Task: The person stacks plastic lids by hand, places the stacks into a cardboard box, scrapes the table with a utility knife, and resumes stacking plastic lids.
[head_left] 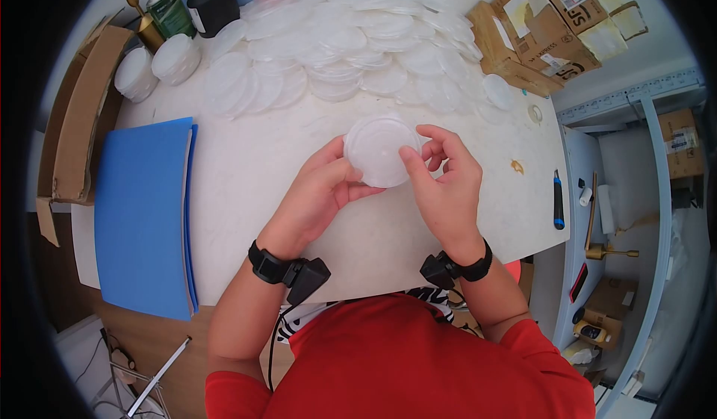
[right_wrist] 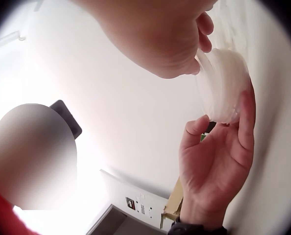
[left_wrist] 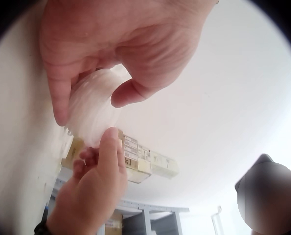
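Over the front middle of the table, a stack of round translucent plastic lids (head_left: 379,149) is held up between both hands. My left hand (head_left: 317,191) grips the stack from its left and lower side, thumb on the near face and fingers underneath. At the right rim is my right hand (head_left: 452,187), its thumb laid over the edge of the top lid and its other fingers curled beside the rim. Seen from the right wrist, the stack (right_wrist: 223,85) is several lids thick, standing tilted in the left palm. The right fingertips are partly hidden there.
A wide heap of similar lids (head_left: 336,42) covers the back of the table. Two lid stacks (head_left: 176,59) stand back left, near a spray can (head_left: 170,12). A blue folder (head_left: 146,213) lies left; a blue-black cutter (head_left: 558,201) lies near the right edge. Cardboard boxes (head_left: 549,27) stand back right.
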{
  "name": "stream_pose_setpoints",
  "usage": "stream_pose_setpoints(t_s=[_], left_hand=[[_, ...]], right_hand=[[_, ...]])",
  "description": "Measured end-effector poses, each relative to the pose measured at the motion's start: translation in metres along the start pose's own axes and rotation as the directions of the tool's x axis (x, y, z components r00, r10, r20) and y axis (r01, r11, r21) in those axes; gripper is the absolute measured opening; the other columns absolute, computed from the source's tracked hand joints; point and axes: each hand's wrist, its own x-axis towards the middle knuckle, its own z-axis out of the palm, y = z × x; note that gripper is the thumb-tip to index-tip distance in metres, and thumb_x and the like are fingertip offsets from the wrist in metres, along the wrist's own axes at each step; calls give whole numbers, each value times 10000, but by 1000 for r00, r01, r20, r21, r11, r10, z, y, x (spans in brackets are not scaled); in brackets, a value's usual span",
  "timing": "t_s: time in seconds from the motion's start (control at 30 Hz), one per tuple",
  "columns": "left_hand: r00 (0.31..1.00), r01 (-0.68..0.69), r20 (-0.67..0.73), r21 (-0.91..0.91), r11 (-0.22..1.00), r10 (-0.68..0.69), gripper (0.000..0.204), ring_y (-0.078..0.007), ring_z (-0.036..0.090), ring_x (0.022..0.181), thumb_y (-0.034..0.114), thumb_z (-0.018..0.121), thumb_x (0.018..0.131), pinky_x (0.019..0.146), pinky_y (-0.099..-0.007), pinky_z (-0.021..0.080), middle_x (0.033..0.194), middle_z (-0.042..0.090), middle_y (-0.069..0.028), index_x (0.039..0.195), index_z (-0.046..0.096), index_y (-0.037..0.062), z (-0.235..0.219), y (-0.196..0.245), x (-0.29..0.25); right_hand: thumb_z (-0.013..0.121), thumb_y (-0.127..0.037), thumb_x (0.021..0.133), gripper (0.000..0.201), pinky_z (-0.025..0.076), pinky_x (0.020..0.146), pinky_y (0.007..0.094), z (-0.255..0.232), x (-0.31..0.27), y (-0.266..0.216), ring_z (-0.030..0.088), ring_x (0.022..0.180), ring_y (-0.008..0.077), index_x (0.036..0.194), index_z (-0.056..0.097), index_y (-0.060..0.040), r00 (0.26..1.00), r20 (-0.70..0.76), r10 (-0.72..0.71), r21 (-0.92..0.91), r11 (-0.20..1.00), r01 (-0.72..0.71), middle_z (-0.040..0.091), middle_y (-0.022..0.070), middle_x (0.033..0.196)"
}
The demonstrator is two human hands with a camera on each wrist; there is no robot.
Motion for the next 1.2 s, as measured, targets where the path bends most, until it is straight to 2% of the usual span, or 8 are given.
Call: stream_pose_setpoints(t_s=[0.17,0.27,0.33,0.43,0.63,0.87,0.93,1.2], left_hand=[[1000,10,-3,-18,1000,-10,562,-269,614,1262,43,487,924,1045,-414,547,1399,570,-176,1473,427,-58,1,0,0],[1000,12,-9,-22,1000,-12,545,-271,617,1259,38,472,935,1037,-415,552,1400,571,-179,1469,429,-63,2,1,0],[1000,26,-5,-19,999,-26,511,-269,623,1251,54,503,967,1032,-418,556,1390,580,-176,1460,438,-62,0,1,0],[999,35,-34,30,999,-34,483,-264,649,1214,100,577,990,1010,-433,576,1369,606,-159,1437,469,-47,1,-2,2],[999,32,-34,76,997,-30,517,-230,662,1187,142,686,986,979,-411,593,1335,628,-140,1429,485,-34,1,-2,1],[999,41,-32,101,994,-38,510,-212,666,1179,142,689,985,981,-394,591,1324,639,-131,1426,497,-28,1,-3,2],[998,46,-56,117,992,-39,472,-183,661,1155,156,706,978,976,-347,560,1292,654,-107,1387,542,-15,2,-2,1],[997,-5,-69,193,981,19,467,-160,650,1120,136,734,939,985,-326,513,1246,672,-83,1350,570,-11,4,-1,0]], right_hand=[[818,-131,848,311,452,616,284,-2,1,5,540,686,127,1126,713,-37,999,6,-31,-67,997,32,644,25,795],[806,-146,870,303,464,640,279,-4,4,8,546,721,116,1127,709,-19,994,61,95,-29,995,-93,661,23,827],[792,-165,897,325,501,729,267,-7,9,16,598,826,111,1161,695,-3,968,163,192,206,953,-224,696,39,924],[771,-164,928,375,521,840,269,-9,15,16,638,966,121,1236,655,15,932,265,249,333,883,-331,712,66,1042],[746,-76,940,451,531,877,275,-16,17,9,666,990,125,1343,571,30,840,483,248,470,736,-487,714,90,1100],[748,-27,922,461,535,857,255,-13,16,10,668,957,116,1344,569,26,847,472,244,490,726,-483,714,87,1085],[747,-29,922,462,537,849,257,-13,16,11,667,951,112,1344,568,27,852,469,234,485,738,-470,715,84,1080],[773,-70,915,491,535,833,251,-14,16,13,656,942,107,1352,565,18,853,486,190,464,771,-437,701,58,1038]])
